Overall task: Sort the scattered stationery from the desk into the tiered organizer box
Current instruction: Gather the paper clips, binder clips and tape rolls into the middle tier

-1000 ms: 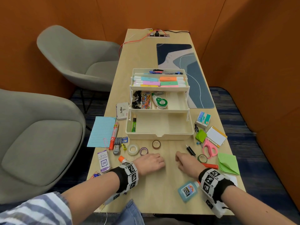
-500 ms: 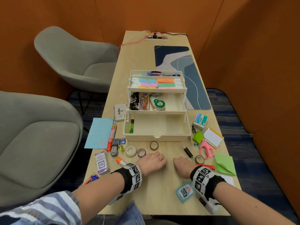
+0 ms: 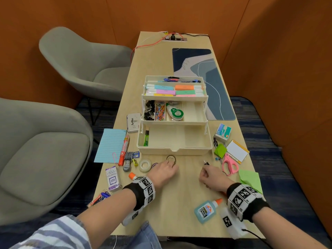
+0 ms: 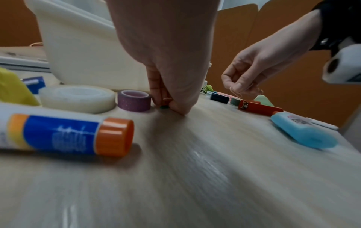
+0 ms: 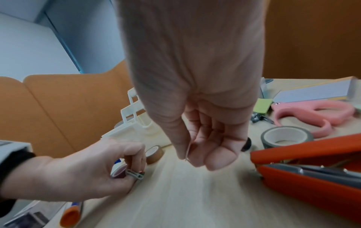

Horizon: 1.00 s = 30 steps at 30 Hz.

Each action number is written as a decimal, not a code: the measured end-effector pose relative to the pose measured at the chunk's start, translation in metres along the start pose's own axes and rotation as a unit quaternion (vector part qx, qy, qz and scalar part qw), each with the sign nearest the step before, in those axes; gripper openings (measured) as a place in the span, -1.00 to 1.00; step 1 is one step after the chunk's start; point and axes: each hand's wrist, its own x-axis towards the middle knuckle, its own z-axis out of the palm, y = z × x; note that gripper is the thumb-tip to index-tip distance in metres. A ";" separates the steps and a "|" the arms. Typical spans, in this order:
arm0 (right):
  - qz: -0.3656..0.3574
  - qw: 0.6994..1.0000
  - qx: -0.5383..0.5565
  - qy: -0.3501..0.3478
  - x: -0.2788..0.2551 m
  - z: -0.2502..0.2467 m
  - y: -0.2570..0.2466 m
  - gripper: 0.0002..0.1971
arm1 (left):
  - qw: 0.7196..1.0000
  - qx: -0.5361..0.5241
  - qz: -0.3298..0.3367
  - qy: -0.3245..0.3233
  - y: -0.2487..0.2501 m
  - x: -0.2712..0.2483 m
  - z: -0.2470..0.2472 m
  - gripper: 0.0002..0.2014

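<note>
The cream tiered organizer box [image 3: 174, 150] stands open mid-desk, with a green marker [image 3: 146, 139] in its bottom tier. Just in front of it my left hand [image 3: 172, 165] reaches down to the desk beside the brown tape roll [image 3: 171, 159]. In the right wrist view the left hand [image 5: 134, 172] pinches a grey paper clip [image 5: 134, 175] with coloured bits under it. My right hand [image 3: 203, 174] hovers to the right with its fingers curled in. Between thumb and forefinger the right hand [image 5: 190, 157] pinches a thin pale wire loop [image 4: 235, 92], seemingly a paper clip.
Left of my hands lie a clear tape roll [image 3: 145, 165], a purple tape roll [image 4: 134, 101] and a glue stick [image 4: 68, 135]. On the right lie an orange stapler [image 5: 312, 166], a grey tape roll [image 5: 286, 136], pink scissors [image 3: 229, 164] and green notes [image 3: 250, 178]. A blue glue bottle [image 3: 206, 211] lies near the desk's front edge.
My left hand has slid forward to the brown tape roll. The right hand has shifted slightly forward and curled its fingers in.
</note>
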 end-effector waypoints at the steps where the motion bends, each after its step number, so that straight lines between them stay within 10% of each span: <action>1: -0.001 1.000 0.006 -0.001 0.000 0.001 -0.001 -0.86 | 1.000 0.000 0.004 0.004 0.000 0.001 0.000 -0.73; 17: -0.005 0.987 0.163 0.002 0.006 0.006 -0.018 -0.89 | 0.987 -0.142 -0.044 0.056 -0.010 0.000 -0.003 -0.75; 30: -0.017 0.962 0.273 0.004 0.014 -0.003 -0.035 -0.90 | 0.824 -0.379 -0.251 0.339 -0.083 0.040 -0.137 -0.88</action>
